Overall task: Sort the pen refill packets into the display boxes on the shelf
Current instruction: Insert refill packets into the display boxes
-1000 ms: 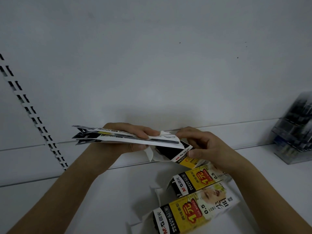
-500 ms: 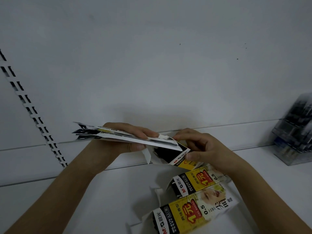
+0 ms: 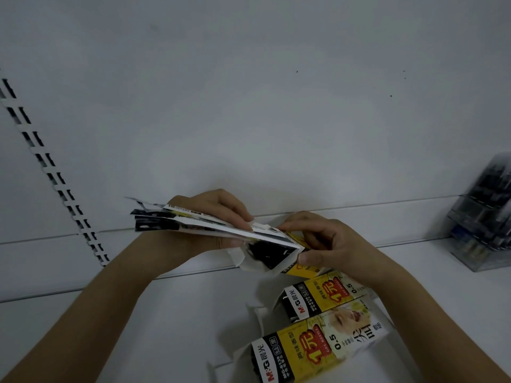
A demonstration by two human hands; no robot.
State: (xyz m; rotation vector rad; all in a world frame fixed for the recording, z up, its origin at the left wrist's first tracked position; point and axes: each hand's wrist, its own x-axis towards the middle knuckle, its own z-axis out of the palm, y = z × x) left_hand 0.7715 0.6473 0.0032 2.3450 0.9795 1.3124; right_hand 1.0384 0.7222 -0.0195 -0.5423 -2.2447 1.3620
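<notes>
My left hand (image 3: 210, 217) grips a fanned stack of flat pen refill packets (image 3: 177, 223), white with black ends, held level above the shelf. Their right ends reach into the open mouth of a yellow and black display box (image 3: 276, 257) that my right hand (image 3: 329, 244) holds, thumb below and fingers on top. Two more yellow display boxes lie on the shelf below: one (image 3: 323, 298) just under my right wrist, another (image 3: 318, 349) nearer me, both with open flaps on the left.
The white shelf (image 3: 171, 327) runs under my arms, with a white back wall behind. A slotted upright rail (image 3: 52, 175) slants down at the left. A clear plastic case of dark pens (image 3: 486, 217) stands at the right edge.
The packet stack has tilted and slid right, deeper into the held box's mouth. My right hand has shifted its grip on the box and lifted it slightly toward the packets.
</notes>
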